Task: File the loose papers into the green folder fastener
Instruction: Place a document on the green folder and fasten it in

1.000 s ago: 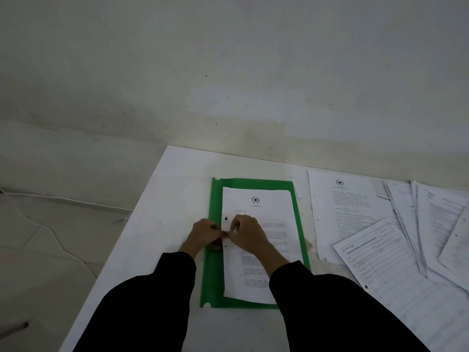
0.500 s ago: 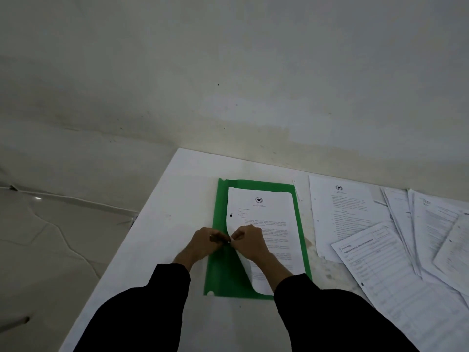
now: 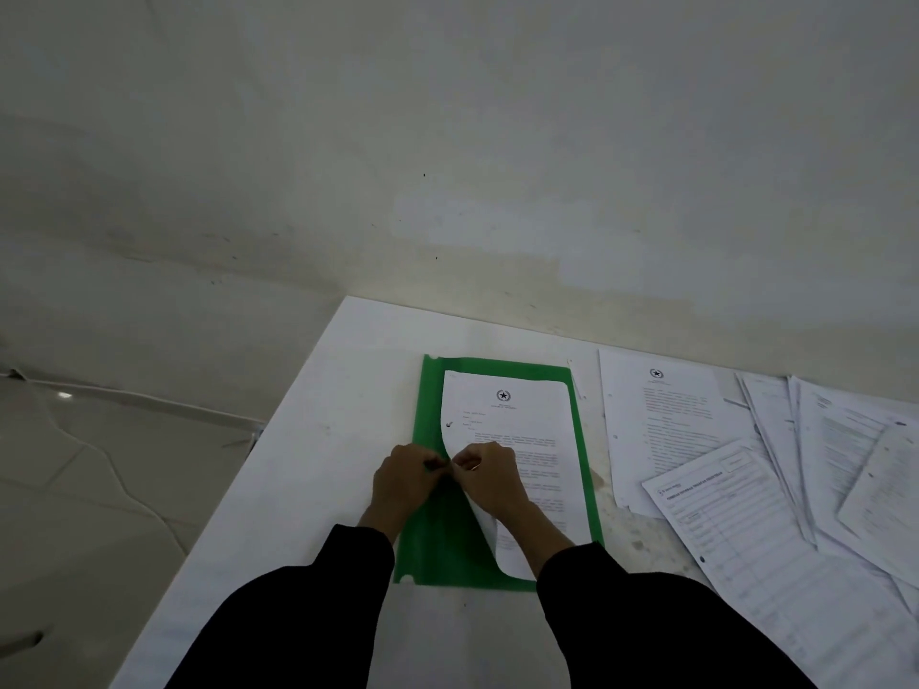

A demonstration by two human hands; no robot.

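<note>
Fingertips meeting: left grip (image 3: pixel 408 482) pinches fastener (image 3: pixel 431 464), right grip (image 3: pixel 490 477) pinches curled edge of sheet (image 3: pixel 527 430); green folder (image 3: pixel 432 539) under both, loose papers (image 3: pixel 746 489) off right.

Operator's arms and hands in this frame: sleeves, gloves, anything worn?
Long, loose black sleeves on both arms, left sleeve and right sleeve, plain with no visible markings, ending at the wrists. The left hand and right hand are bare: no gloves, no watch visible. Too dim to tell a ring.
</note>
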